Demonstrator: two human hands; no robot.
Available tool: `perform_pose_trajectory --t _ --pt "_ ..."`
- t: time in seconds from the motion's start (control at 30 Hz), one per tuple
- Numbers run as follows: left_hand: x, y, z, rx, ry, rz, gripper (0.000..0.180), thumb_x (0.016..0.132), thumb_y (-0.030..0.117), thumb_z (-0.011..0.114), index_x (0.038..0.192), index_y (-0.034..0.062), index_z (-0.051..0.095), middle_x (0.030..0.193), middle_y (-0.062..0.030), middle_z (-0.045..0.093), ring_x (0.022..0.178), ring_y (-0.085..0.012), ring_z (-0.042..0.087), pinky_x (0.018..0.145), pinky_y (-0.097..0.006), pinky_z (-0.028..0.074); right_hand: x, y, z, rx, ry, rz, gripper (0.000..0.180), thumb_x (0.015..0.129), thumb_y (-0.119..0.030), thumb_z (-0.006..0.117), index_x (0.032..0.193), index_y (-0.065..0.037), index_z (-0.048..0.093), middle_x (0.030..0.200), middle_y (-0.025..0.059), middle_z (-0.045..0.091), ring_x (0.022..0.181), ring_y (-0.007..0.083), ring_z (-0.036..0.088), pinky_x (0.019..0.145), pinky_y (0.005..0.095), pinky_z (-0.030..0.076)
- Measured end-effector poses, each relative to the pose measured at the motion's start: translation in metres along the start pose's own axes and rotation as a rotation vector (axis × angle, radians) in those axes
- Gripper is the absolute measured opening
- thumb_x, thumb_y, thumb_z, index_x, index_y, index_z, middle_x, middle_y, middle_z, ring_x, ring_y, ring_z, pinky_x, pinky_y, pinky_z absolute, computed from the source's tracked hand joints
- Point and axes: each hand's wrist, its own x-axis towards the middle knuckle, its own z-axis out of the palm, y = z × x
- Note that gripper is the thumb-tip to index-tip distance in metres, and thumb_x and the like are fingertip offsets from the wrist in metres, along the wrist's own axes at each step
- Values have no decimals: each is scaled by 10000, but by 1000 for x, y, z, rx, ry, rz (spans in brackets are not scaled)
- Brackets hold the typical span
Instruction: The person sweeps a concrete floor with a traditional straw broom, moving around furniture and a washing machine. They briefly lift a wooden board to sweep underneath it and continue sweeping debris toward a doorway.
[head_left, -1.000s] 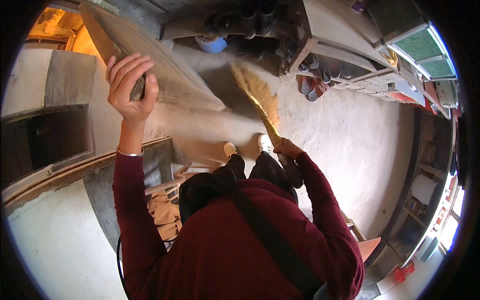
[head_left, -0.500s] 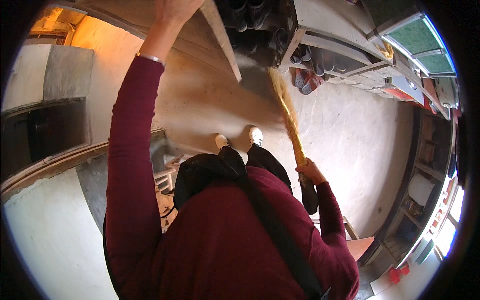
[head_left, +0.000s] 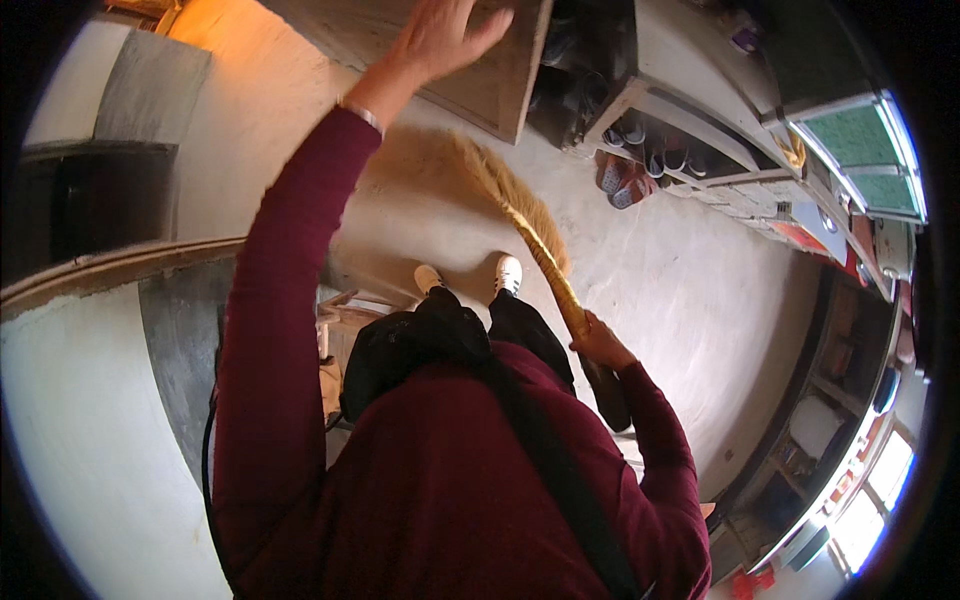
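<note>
My right hand (head_left: 603, 340) is closed around the binding of a straw broom (head_left: 545, 262), just above its dark handle end. The broom's bristles fan out forward and to the left, over the floor in front of my shoes. My left hand (head_left: 440, 40) is raised ahead with the fingers apart and nothing seen in it; its fingertips run partly past the top edge. Behind that hand stands a wooden door panel (head_left: 490, 85), and a gap separates its edge from my thumb or looks very small; contact I cannot tell.
At the far right, a wooden rack (head_left: 690, 120) holds several pairs of shoes, with red patterned slippers (head_left: 625, 180) on the floor beside it. A small wooden stool (head_left: 340, 312) stands by my left leg. Shelves (head_left: 830, 400) line the right wall.
The broom's bristles have swung left, away from the shoe rack. My left hand has moved right, its fingers now spread, and the door panel appears further right and higher.
</note>
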Motion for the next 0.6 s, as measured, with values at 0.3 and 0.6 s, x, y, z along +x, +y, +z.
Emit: perform_pose_trajectory --t 0.3,0.6 --pt "-295 6 -83 -125 -63 -811 457 776 96 575 1216 71 456 1207 -146 503 1129 -268 476 938 -333 379 167 -107 83 466 -460 -7 351 723 -197 646 959 14 493 785 92 577 568 167 576 500 298 488" --pt "-472 1 -170 -138 284 -1216 444 786 67 552 1217 23 455 1210 -161 502 1132 -230 482 929 -313 385 191 -266 91 446 -433 -31 409 730 -139 637 1080 -13 467 725 43 534 525 147 545 480 285 485"
